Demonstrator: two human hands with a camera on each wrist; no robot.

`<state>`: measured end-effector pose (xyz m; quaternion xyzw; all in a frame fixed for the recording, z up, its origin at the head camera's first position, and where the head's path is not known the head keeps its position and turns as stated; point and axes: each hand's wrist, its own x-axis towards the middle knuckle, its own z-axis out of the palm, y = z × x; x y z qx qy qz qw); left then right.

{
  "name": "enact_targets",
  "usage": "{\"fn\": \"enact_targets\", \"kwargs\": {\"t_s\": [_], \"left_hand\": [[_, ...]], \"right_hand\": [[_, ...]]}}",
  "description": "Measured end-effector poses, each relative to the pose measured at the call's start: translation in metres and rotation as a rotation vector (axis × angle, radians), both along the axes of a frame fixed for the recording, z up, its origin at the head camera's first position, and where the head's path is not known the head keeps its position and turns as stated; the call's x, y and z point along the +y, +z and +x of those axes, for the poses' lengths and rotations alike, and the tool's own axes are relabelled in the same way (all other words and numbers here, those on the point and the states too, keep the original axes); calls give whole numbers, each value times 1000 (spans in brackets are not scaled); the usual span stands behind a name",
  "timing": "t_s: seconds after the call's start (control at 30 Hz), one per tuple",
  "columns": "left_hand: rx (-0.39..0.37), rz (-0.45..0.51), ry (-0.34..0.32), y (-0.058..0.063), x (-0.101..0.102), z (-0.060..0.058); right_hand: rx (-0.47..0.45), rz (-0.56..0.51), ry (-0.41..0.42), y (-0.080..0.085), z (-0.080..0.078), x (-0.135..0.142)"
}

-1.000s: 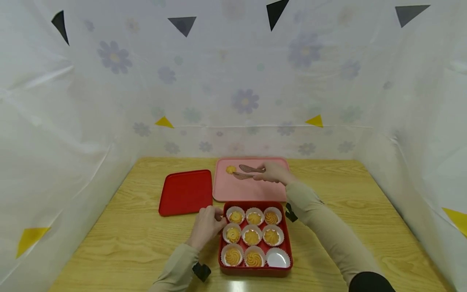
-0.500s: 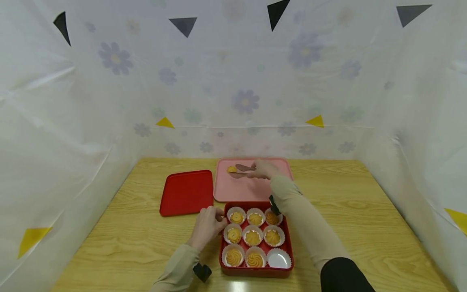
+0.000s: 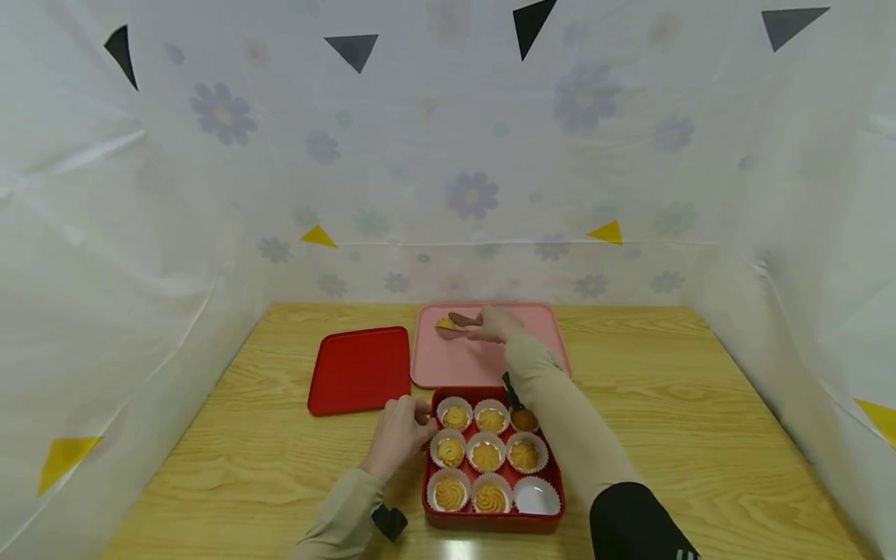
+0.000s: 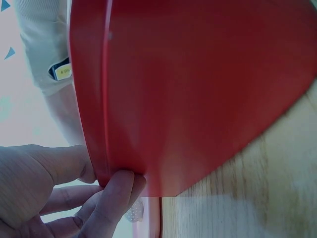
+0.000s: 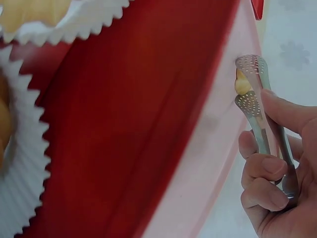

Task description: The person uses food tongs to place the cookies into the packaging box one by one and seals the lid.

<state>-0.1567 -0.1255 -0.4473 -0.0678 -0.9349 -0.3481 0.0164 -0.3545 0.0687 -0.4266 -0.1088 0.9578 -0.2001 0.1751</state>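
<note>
My left hand (image 3: 399, 435) pinches the rim of a red box (image 3: 490, 523) at its far left corner; in the left wrist view, the fingers (image 4: 111, 203) and thumb grip the box wall. Paper cups in the box hold piped cookies (image 3: 485, 455), and one white cup (image 3: 536, 495) at the near right has no cookie. Over a pink tray (image 3: 455, 369), my right hand (image 3: 497, 325) holds metal tongs (image 5: 252, 67) with perforated tips. The tips stand on either side of a single cookie (image 5: 242, 85) on the tray; whether both touch it, I cannot tell.
A flat red lid or tray (image 3: 360, 369) lies left of the pink tray on the wooden table (image 3: 644, 404). The box stands directly in front of the pink tray. A white flowered sheet (image 3: 406, 155) encloses the table's back and sides.
My right hand has moved left with the tongs, bringing their tips from beside the cookie to around it. The right sleeve now covers part of the box's far right corner. My left hand stays put.
</note>
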Motion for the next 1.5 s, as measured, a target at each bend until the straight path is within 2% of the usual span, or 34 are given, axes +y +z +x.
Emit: {"fn": "enact_targets", "kwargs": {"t_s": [0.27,0.53,0.7,1.03,1.3,1.5], "left_hand": [[23,-6,-1,0,0,1],[18,8,-10,0,0,1],[28,16,-14,0,0,1],[-2,17,1,1,2,1],[30,8,-14,0,2,1],[10,11,-6,0,3,1]], "right_hand": [[-21,-18,-35,0,-1,-8],[31,-6,-54,1,6,-13],[37,8,-61,2,7,-14],[53,14,-61,7,12,-11],[57,-26,2,11,12,-1],[40,-106,44,20,18,13]]}}
